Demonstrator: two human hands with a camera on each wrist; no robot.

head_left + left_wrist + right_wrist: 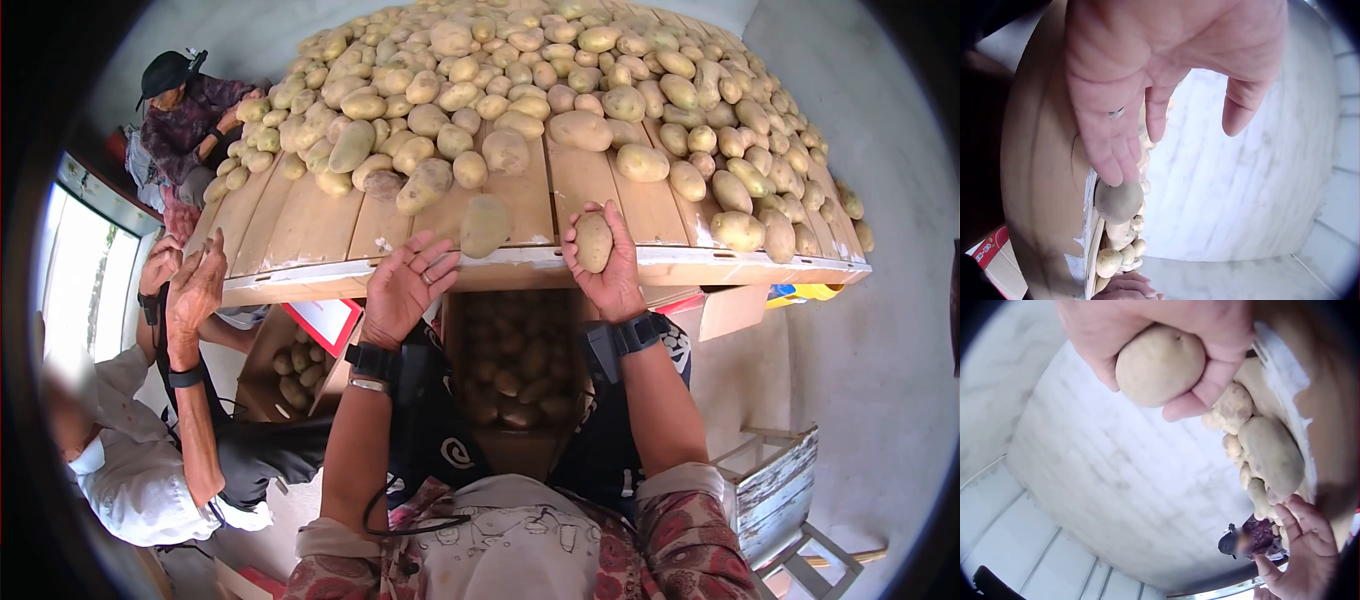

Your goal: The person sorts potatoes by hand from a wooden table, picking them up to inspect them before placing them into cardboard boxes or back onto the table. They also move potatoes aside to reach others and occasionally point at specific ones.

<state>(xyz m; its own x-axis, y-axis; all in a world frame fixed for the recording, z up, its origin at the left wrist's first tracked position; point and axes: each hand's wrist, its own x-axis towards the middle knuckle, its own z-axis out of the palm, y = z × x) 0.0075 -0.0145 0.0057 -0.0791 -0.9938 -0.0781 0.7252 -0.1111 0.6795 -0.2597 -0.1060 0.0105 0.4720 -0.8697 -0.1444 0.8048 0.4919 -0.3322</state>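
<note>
My right hand [612, 262] grips a yellowish potato [594, 243] at the front edge of the slatted table. In the right wrist view, fingers and thumb curl round that potato [1160, 365]. My left hand [408, 285] is palm up before the same edge, its fingers spread and loosely bent, a ring on one finger. Right by its fingertips is a larger, slightly blurred potato [486, 226], which overlaps the table edge in the head view. The left wrist view has this potato [1119, 201] just beyond the fingertips.
Many potatoes [450, 95] are heaped over the wooden tabletop [580, 190]. Below its edge, between my knees, stands a box of potatoes [515, 365]. Another potato box [265, 365] is at left, beside a seated person [180, 450]. A second person [190, 125] sits farther back. At right is a worn stool [780, 495].
</note>
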